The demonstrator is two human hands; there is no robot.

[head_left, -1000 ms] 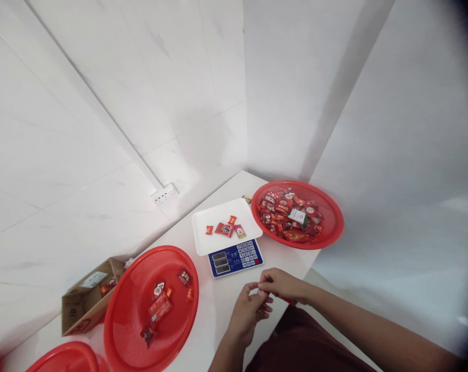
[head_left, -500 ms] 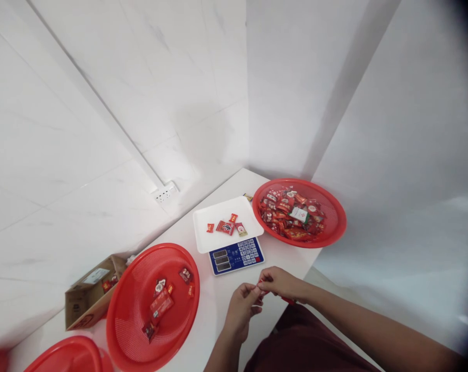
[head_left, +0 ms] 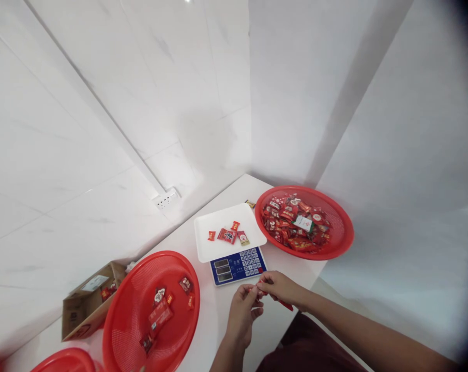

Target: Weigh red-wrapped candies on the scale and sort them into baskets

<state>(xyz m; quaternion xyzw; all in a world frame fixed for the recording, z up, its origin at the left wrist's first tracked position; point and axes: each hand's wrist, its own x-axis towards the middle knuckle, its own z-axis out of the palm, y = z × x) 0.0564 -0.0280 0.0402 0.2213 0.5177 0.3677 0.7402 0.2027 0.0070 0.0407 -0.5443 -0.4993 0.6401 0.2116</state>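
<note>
My left hand (head_left: 244,307) and my right hand (head_left: 277,287) meet just in front of the scale, fingertips pinched together. Between them is a small, thin red piece (head_left: 261,294), mostly covered by the fingers, so its kind does not show. A red end (head_left: 286,305) sticks out below my right hand; whether it is the same piece I cannot tell. The blue-faced digital scale (head_left: 238,267) is nearest to both hands. On its white tray (head_left: 208,252) lie several wrapped sweets (head_left: 227,236), red ones and a pink-and-gold one.
A red basket (head_left: 344,227) heaped with wrapped sweets stands right of the scale. To the left, another red basket (head_left: 119,310) holds a few packets. Beyond it is an open cardboard box (head_left: 88,310); a further red basket (head_left: 65,359) shows at the bottom edge. Walls enclose the table corner.
The view has tilted slightly, so the table items sit lower in the picture. My hands stay pinched together on the red piece, and more red shows below my right hand.
</note>
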